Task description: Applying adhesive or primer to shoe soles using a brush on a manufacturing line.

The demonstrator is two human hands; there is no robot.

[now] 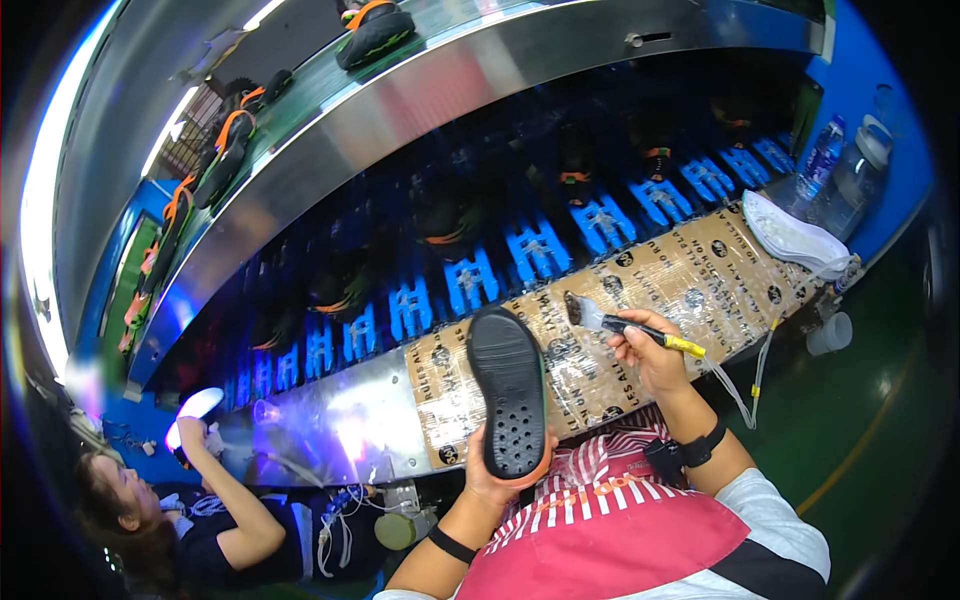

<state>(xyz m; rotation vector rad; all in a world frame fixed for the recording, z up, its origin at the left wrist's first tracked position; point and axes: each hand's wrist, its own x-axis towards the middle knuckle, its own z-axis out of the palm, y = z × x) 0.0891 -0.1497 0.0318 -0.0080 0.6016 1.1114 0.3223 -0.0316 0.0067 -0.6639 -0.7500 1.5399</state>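
My left hand [490, 472] grips a black shoe sole [508, 385] by its lower end, where an orange edge shows. The sole stands lengthwise, with a cluster of small holes in its lower part and a smooth upper part. To its right, my right hand [655, 362] is closed around the black and yellow handle of a brush [640, 330]. Dark bristles on the brush point left, toward the sole but apart from it. From the handle's rear end a clear tube [735, 395] hangs in a loop.
A bench covered in printed brown paper [700, 290] lies before me, with white insole-shaped pieces [795, 235] and bottles [820, 160] at its right end. Behind it are blue-lit holders [540, 250]. Shoes ride a green conveyor [440, 40] above. A co-worker [200, 520] works at left.
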